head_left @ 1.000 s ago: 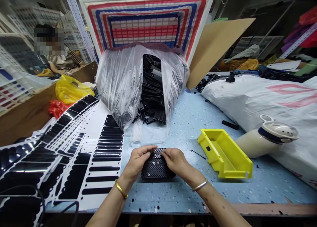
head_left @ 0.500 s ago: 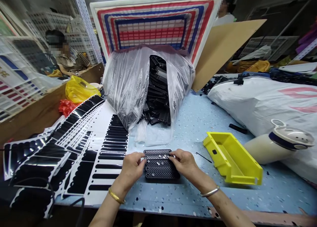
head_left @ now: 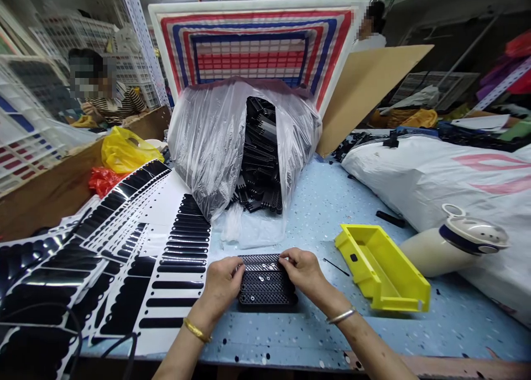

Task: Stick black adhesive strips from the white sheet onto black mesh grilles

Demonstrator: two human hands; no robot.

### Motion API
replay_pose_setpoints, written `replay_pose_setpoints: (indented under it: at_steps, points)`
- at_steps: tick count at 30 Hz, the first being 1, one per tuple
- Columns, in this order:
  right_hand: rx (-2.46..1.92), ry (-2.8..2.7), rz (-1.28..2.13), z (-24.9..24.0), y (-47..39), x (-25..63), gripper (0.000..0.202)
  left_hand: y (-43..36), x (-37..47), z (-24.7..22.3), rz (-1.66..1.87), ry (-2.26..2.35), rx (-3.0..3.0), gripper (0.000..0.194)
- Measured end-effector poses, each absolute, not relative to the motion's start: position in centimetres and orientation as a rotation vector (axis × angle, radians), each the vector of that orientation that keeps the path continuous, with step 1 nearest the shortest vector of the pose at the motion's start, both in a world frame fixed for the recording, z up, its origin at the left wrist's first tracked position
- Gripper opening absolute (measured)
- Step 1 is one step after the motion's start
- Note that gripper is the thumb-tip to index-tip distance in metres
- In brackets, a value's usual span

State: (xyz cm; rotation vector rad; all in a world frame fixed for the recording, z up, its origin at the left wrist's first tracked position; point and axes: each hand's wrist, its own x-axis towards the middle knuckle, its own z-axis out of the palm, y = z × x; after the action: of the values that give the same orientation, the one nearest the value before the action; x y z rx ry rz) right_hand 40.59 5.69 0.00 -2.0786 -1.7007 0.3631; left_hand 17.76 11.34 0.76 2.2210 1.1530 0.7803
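A block of black perforated plastic strips lies side by side on the table in front of me. Several small white rings or dots show on their lattice tops. My left hand pinches the left end of one strip near the far side of the block, thumb and forefinger together. At the right end of the same row, my right hand pinches with thumb and forefinger. The fingertips partly hide both ends of that strip. To the left lie sheets of long black stickers on white backing.
Beyond the strips, a clear plastic bag spills more black parts from a tipped striped basket. A yellow bin, a cream bottle and a white sack stand at right. A co-worker sits at far left.
The camera view has shifted slightly. Both hands stay at the ends of the strip row, and the strips now look more evenly lined up.
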Motion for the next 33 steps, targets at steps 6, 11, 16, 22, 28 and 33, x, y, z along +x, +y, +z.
replay_pose_setpoints:
  at_steps: [6,11,16,22,28,33]
  points:
    - [-2.067,-1.694,0.376,-0.1,6.3,40.8,0.022,12.6,18.7,0.3,0.722,1.207,2.255,0.018]
    - [-1.998,-1.726,0.331,0.1,4.4,41.0,0.033,12.5,18.1,-0.4,0.849,1.144,2.281,0.013]
    - [-1.839,-2.021,0.200,1.3,1.7,41.1,0.050,11.6,17.1,-0.6,1.079,1.019,2.513,0.026]
    - [-1.976,-2.341,0.117,2.7,1.5,40.8,0.062,10.8,16.6,-0.7,1.020,1.043,2.775,0.039]
    - [-2.040,-2.425,0.038,2.8,1.7,40.5,0.063,10.8,16.6,-0.9,0.988,1.022,2.790,0.040]
    - [-2.082,-2.413,0.055,3.0,1.8,40.7,0.064,10.8,16.6,-0.9,0.985,1.008,2.754,0.040]
